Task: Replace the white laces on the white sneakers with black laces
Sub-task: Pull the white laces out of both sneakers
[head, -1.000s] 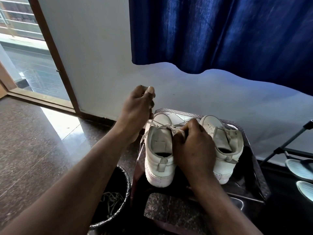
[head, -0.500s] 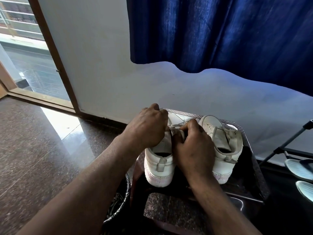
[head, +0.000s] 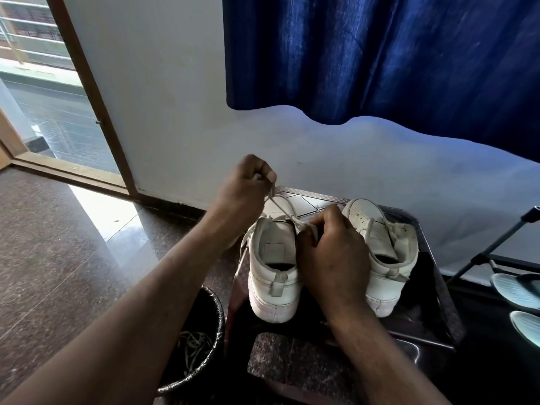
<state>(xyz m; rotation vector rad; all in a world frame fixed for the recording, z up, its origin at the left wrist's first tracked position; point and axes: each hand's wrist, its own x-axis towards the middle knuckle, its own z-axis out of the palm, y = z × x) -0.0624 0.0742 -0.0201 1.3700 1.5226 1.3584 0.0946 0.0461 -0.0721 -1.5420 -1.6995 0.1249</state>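
Note:
Two white sneakers stand side by side, heels toward me, on a dark stool. My left hand is raised above and left of the left sneaker, pinching a white lace that runs taut down to the shoe's eyelets. My right hand rests on the left sneaker's inner side, fingers closed on its upper near the eyelets. The right sneaker has loose white lacing on its open tongue. No black laces are in view.
A black mesh bin with pale lace strands inside stands at the stool's left. A white wall and blue curtain lie beyond. A rack leg and light sandals are at the right. Glossy floor extends left toward a doorway.
My left hand dropped to the left sneaker's eyelets, then rose up and left again, drawing a length of white lace taut. My right hand stayed on the shoe.

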